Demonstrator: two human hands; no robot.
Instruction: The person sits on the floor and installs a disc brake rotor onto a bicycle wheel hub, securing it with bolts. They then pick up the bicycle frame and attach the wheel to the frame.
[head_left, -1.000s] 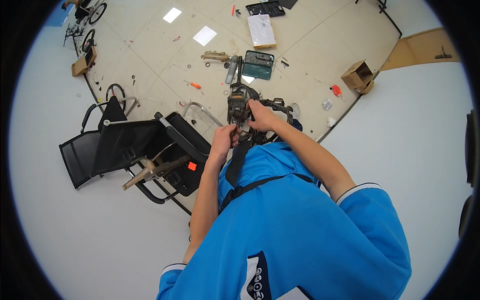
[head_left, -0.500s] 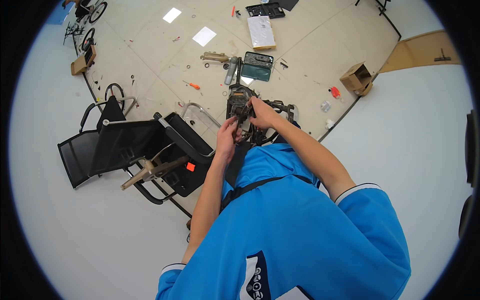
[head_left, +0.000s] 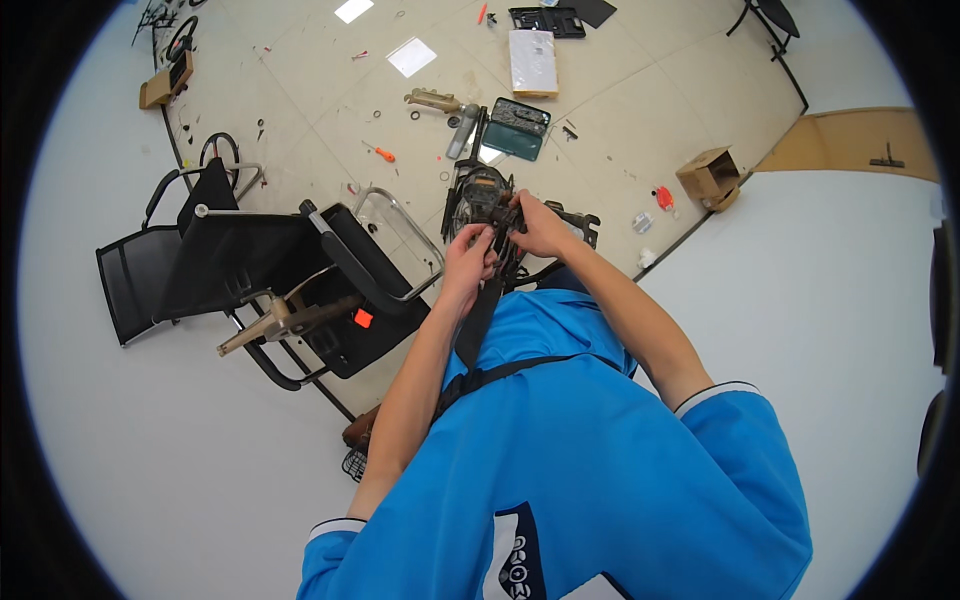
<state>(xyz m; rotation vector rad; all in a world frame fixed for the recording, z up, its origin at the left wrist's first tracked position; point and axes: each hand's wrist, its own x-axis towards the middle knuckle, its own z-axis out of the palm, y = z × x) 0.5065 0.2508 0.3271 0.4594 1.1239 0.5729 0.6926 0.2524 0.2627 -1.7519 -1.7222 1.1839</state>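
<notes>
Pale floor tiles (head_left: 320, 90) spread out ahead of you between white walls, scattered with small parts and tools. Black chairs (head_left: 240, 255) crowd together on your left, a tan bracket (head_left: 285, 318) lying across one of them, and an open box (head_left: 710, 178) sits by the wall on your right. Right in front of your body, above the strap (head_left: 478, 325) that hangs from your waist, is the dark assembly (head_left: 484, 190), with both your hands at its near end. Your left hand (head_left: 468, 262) comes in from the left with its fingers bent and their tips at the metal; your right hand (head_left: 540, 226) curls in against the other side. Whether either set of fingers grasps a piece or merely rests on it, you cannot tell from this view, since the contact is small and dark. Beyond the assembly lie the green case (head_left: 518, 130), standing open, the screwdriver (head_left: 380, 152) and a tan arm (head_left: 432, 99). Judging by these loose pieces, your work looks unfinished; which parts are already fitted or removed, and how much is left, does not show.
</notes>
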